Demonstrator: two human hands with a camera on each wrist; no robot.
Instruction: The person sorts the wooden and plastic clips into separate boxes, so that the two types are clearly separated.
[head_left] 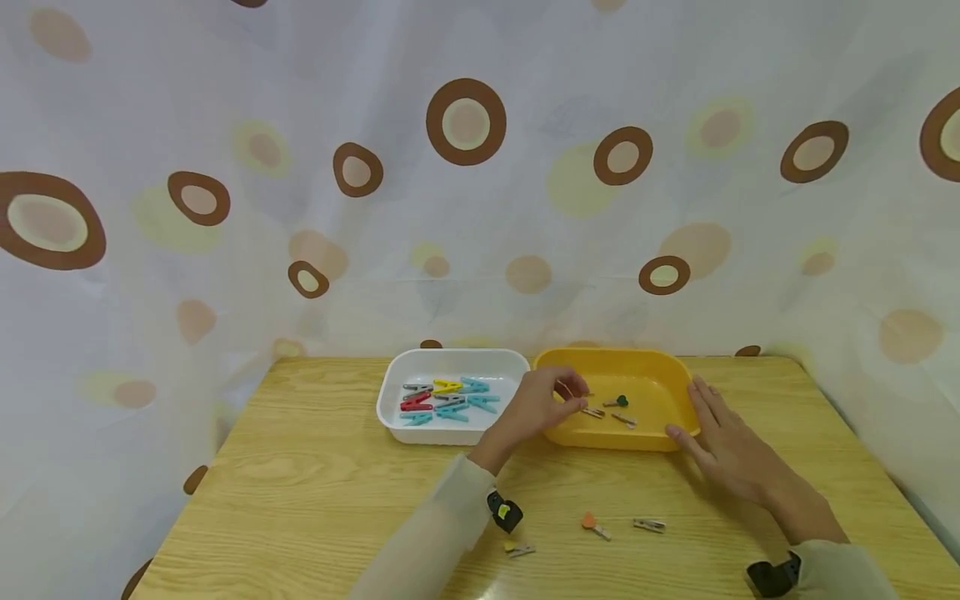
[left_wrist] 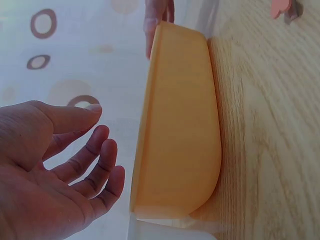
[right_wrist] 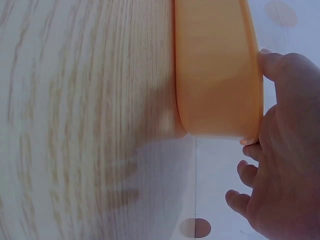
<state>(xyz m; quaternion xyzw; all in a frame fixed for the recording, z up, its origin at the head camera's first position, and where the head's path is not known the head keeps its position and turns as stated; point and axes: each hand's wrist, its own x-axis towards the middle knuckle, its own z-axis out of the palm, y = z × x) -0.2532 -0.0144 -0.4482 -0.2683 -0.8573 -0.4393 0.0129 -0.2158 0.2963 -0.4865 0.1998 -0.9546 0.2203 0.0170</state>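
Note:
My left hand hangs over the left part of the yellow tray, fingers loosely bent. Nothing shows between thumb and fingers of this left hand in the left wrist view. Beneath and beside it lie small wooden clothespins, among them a plain one, one with a green top and one with a pale top. A sliver of something thin by the fingertips is too small to tell. At the tray's right end, my right hand rests against the rim, its thumb touching the edge.
Left of the yellow tray stands a white tray with several plastic clothespins in blue, red, grey and yellow. On the wooden table in front lie an orange-topped clothespin, a plain clothespin and a yellow-topped clothespin. A patterned curtain hangs behind.

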